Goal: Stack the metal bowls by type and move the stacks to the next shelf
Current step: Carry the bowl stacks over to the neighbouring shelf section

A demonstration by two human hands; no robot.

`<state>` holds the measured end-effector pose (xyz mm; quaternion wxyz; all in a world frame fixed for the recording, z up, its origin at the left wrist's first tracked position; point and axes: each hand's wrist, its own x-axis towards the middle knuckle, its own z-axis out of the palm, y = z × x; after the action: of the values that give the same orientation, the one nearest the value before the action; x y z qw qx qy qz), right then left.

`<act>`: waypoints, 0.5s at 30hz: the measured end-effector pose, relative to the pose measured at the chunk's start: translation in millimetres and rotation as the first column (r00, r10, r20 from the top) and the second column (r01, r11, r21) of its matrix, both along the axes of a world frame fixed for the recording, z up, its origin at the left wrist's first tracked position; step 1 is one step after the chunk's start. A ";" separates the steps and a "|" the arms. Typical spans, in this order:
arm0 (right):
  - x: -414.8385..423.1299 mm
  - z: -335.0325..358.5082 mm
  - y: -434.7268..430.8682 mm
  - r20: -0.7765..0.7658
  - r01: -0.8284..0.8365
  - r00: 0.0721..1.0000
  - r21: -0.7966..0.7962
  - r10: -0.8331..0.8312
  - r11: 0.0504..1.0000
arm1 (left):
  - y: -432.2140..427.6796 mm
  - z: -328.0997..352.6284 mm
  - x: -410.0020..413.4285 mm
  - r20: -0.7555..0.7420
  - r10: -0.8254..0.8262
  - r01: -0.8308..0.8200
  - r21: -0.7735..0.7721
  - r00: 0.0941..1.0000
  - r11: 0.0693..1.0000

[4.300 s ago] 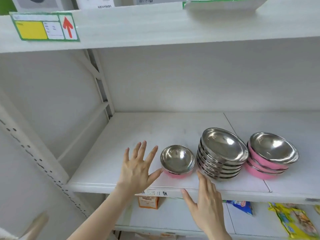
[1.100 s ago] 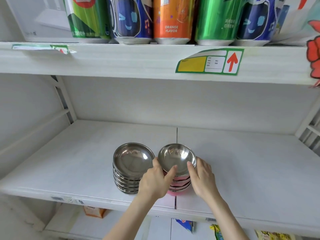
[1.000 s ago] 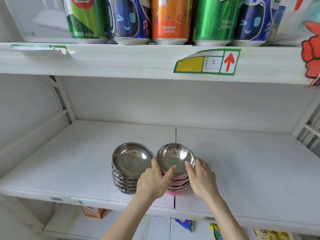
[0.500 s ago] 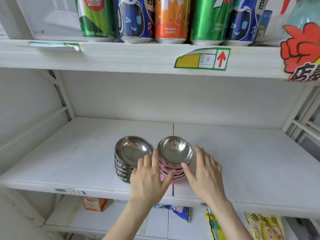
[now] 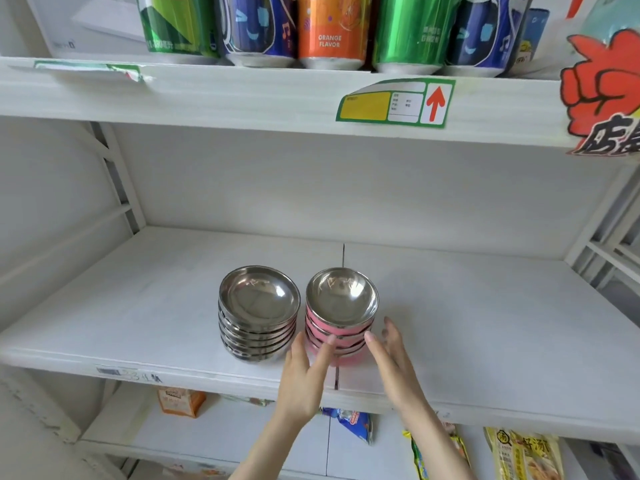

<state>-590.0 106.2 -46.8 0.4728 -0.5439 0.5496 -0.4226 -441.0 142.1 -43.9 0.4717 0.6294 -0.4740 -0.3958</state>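
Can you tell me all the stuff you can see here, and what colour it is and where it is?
steel bowl stack: one stack, silver, middle shelf, left of the pink stack
pink bowl stack: one stack, pink outside and silver inside, middle shelf, over the seam
middle shelf: one, white, holds both stacks
cans: five in view, green, blue, orange, green, blue, top shelf
price tag: one, green and yellow with a red arrow, top shelf edge
red sign: one, red, far right, cut off
snack packs: several, yellow, blue and orange, bottom shelf
left hand: one, open, in front of the pink stack
right hand: one, open, just right of the pink stack
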 end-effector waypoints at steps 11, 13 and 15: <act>6.6 4.6 -55.1 0.285 -0.164 0.946 0.010 0.155 0.986 | -50.3 -4.7 -12.4 -0.295 0.051 -0.092 -0.126 0.954 0.988; 2.3 7.8 -54.3 0.296 -0.174 0.940 -0.005 0.168 0.985 | -48.4 -1.3 -16.4 -0.265 0.053 -0.096 -0.152 0.963 0.984; -3.1 15.1 -50.6 0.301 -0.180 0.936 -0.035 0.182 0.983 | -45.3 5.5 -21.2 -0.234 0.052 -0.097 -0.188 0.971 0.977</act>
<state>-593.1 55.6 -31.6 0.5865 -0.5226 0.4165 -0.4577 -462.2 96.8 -38.4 0.5978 0.5472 -0.4299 -0.3980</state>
